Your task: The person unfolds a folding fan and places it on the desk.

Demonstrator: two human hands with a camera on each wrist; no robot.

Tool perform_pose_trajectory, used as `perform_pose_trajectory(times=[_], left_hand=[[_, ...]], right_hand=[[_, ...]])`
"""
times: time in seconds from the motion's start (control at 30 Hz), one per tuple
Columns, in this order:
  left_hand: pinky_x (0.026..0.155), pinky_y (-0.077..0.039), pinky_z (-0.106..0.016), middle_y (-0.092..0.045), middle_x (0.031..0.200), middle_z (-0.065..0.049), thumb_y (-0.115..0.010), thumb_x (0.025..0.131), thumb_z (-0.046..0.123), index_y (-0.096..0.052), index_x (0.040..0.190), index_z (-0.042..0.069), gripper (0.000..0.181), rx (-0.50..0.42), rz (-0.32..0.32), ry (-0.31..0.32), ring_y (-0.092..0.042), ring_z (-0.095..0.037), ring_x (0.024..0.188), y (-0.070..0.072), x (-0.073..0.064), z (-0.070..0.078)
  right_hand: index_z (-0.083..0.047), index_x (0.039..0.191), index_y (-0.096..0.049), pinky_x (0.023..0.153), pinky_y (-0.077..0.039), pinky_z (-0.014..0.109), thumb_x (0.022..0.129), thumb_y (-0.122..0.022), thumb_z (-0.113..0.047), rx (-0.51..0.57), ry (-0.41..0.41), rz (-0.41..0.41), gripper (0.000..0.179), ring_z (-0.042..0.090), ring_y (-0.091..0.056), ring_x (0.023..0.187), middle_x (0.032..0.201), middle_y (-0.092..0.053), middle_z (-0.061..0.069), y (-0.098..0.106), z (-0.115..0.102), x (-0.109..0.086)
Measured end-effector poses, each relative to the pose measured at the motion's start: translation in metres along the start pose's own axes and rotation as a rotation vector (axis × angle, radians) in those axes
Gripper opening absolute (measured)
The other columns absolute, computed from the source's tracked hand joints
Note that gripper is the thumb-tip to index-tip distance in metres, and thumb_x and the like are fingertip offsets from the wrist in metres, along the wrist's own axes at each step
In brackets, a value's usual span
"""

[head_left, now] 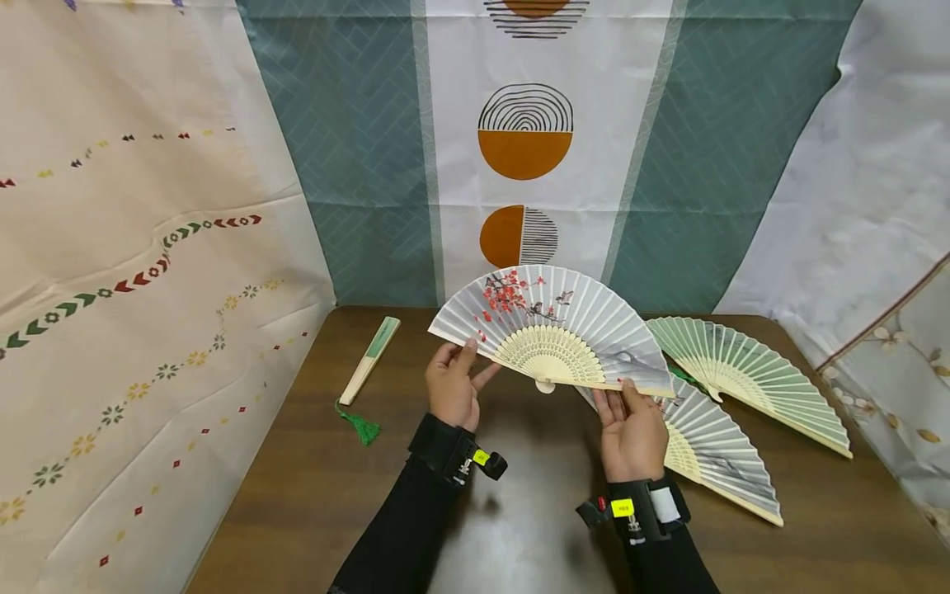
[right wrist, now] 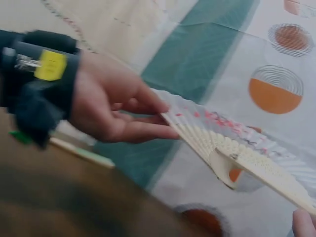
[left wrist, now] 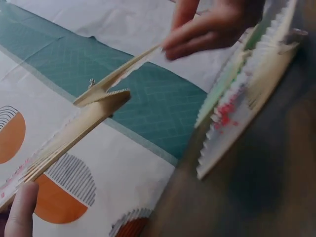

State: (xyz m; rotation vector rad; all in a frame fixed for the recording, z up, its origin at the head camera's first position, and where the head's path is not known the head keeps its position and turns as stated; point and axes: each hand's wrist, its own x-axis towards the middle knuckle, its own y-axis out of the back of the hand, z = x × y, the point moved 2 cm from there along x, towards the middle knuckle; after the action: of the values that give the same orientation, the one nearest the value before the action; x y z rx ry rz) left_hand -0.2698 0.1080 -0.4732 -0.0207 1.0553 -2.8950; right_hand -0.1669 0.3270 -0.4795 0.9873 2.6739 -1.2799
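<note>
A white-and-grey folding fan [head_left: 552, 330] with red blossoms and pale ribs is spread wide above the table. My left hand [head_left: 454, 388] pinches its left outer rib, while my right hand [head_left: 634, 433] pinches the right one. In the left wrist view the fan [left wrist: 84, 123] appears nearly edge-on, with the left thumb [left wrist: 22, 212] against it at bottom left. From the right wrist, the left fingers [right wrist: 148, 131] show on the far rib. Behind the right hand, a second white-and-grey fan [head_left: 723, 450] lies spread on the table, partly hidden.
An open green fan [head_left: 764, 379] lies at the right, beside the second white one. Toward the left lies a folded fan [head_left: 371, 359] with a green tassel [head_left: 361, 427]. The brown table [head_left: 297, 495] meets hanging patterned cloths [head_left: 364, 165] at its back and sides.
</note>
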Motion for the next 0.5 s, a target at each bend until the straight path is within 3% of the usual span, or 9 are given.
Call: perform_pose_trajectory(times=[0.13,0.23,0.33,0.5], left_hand=[[0.074,-0.074,-0.035,-0.072,0.109,-0.004,-0.062,0.115,0.0,-0.07,0.126,-0.005,0.015,0.087,-0.014,0.051,-0.073,-0.019,0.103,0.021,-0.014,0.007],[0.073,-0.074,-0.035,-0.077,0.109,-0.002,-0.062,0.114,0.0,-0.067,0.13,-0.005,0.018,0.202,-0.024,0.119,-0.076,-0.018,0.103,0.04,-0.025,0.012],[0.069,-0.073,-0.034,-0.082,0.103,-0.001,-0.065,0.112,0.004,-0.067,0.133,-0.006,0.023,0.357,-0.036,0.204,-0.08,-0.016,0.092,0.06,-0.034,0.017],[0.059,-0.068,-0.028,-0.085,0.094,-0.008,-0.069,0.11,0.011,-0.071,0.128,-0.006,0.025,0.65,-0.079,0.298,-0.079,-0.012,0.069,0.087,-0.049,0.024]], right_hand=[[-0.014,0.144,-0.047,0.103,-0.069,0.03,0.122,-0.053,-0.021,-0.052,-0.088,0.02,0.024,0.011,-0.07,0.12,0.139,-0.057,-0.001,0.033,0.002,-0.029],[-0.017,0.146,-0.047,0.103,-0.07,0.034,0.122,-0.053,-0.026,-0.149,-0.163,0.02,0.027,0.009,-0.076,0.117,0.133,-0.064,-0.006,0.06,0.002,-0.05],[-0.019,0.149,-0.045,0.106,-0.07,0.036,0.124,-0.049,-0.029,-0.281,-0.24,0.0,0.028,0.007,-0.078,0.117,0.124,-0.07,-0.011,0.085,0.002,-0.071],[-0.012,0.165,-0.03,0.111,-0.066,0.035,0.126,-0.038,-0.035,-0.458,-0.336,-0.046,0.046,0.005,-0.079,0.117,0.127,-0.073,-0.009,0.117,-0.001,-0.096]])
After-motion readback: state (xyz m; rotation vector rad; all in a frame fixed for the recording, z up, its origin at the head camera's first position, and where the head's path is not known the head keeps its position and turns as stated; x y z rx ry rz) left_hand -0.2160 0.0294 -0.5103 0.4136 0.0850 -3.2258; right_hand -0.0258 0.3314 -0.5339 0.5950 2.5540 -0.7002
